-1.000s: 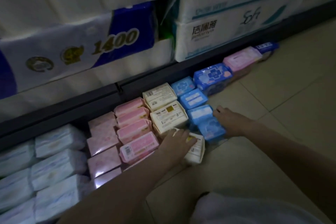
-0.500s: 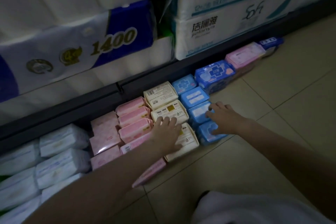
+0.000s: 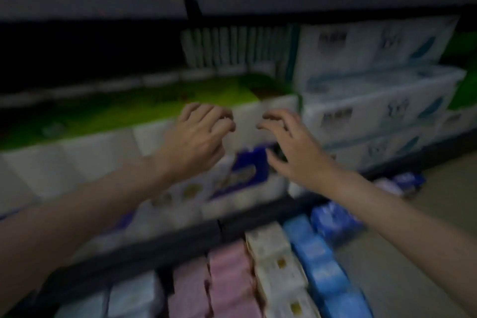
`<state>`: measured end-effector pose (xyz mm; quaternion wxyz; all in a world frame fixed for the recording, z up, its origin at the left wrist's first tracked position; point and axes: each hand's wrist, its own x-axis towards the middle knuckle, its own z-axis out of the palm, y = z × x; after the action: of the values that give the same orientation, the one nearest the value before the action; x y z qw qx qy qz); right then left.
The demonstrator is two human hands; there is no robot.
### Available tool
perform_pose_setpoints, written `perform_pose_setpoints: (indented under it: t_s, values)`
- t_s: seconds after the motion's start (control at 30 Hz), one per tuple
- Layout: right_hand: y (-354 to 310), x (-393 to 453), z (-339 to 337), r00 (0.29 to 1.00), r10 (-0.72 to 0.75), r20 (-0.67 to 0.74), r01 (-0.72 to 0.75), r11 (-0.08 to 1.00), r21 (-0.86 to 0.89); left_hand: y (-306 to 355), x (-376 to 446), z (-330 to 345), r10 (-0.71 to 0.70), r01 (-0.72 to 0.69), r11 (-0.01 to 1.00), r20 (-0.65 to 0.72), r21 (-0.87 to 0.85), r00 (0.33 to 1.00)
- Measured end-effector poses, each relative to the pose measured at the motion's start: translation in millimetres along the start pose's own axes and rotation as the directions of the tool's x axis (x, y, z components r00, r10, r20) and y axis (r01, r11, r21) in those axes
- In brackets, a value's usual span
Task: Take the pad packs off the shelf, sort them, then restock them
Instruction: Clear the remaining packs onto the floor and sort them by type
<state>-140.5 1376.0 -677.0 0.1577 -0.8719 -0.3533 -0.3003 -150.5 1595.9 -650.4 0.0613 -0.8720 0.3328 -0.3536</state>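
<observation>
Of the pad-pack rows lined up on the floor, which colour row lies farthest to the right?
The blue row. It sits right of the cream row and the pink row, bordering bare floor tiles.

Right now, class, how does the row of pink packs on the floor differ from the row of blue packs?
The pink packs are pink and lie left of the cream row; the blue packs are blue and lie right of it. The blue row runs closer to the shelf base than the pink row. Both lie on the floor, touched by neither hand.

Left hand, right hand raised, fingers loosely curled, empty.
</observation>
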Motion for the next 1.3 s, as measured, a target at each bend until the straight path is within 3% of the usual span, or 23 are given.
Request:
perform_pose_setpoints:
  t_s: [0.1, 0.2, 0.43, 0.53, 0.67, 0.8, 0.9, 1.1, 1.2, 1.3]
  values:
    - [-12, 73, -33, 0.956, -0.118, -0.270, 0.111, 0.993, -0.040, -47, 32, -57, -0.047, 0.058, 0.997, -0.183, 0.056, 0.982]
    - [-22, 140, -62, 0.890, -0.137, -0.435, 0.124, 0.991, -0.059, -93, 52, -106, -0.128, 0.157, 0.986, -0.324, 0.065, 0.937]
    - [-50, 256, -89, 0.847, -0.170, -0.504, 0.129, 0.985, -0.116, -201, 35, -181, -0.295, 0.381, 0.905, -0.366, 0.188, 0.882]
    - [-81, 300, -84, 0.884, -0.172, -0.434, 0.127, 0.983, -0.130, -252, 10, -206, -0.494, 0.552, 0.804, -0.268, 0.220, 0.827]
    - [-140, 363, -61, 0.970, -0.185, -0.157, 0.180, 0.983, -0.045, -312, -34, -240, -0.679, 0.667, 0.675, -0.089, 0.316, 0.729]
    - [-203, 438, -21, 0.963, -0.213, 0.164, 0.213, 0.977, 0.015, -369, -76, -271, -0.805, 0.709, 0.547, 0.047, 0.445, 0.591]
    - [-250, 490, 8, 0.941, -0.170, 0.292, 0.165, 0.985, 0.043, -402, -103, -287, -0.846, 0.732, 0.516, 0.130, 0.444, 0.517]
    - [-288, 552, 61, 0.943, 0.045, 0.331, -0.016, 0.996, -0.090, -431, -137, -287, -0.820, 0.672, 0.553, 0.178, 0.493, 0.545]
    - [-292, 556, 71, 0.977, 0.070, 0.200, -0.079, 0.996, 0.035, -435, -143, -281, -0.781, 0.648, 0.600, 0.171, 0.469, 0.600]
    - [-289, 552, 74, 0.977, 0.031, 0.213, -0.061, 0.989, 0.136, -437, -147, -272, -0.750, 0.642, 0.628, 0.122, 0.439, 0.650]
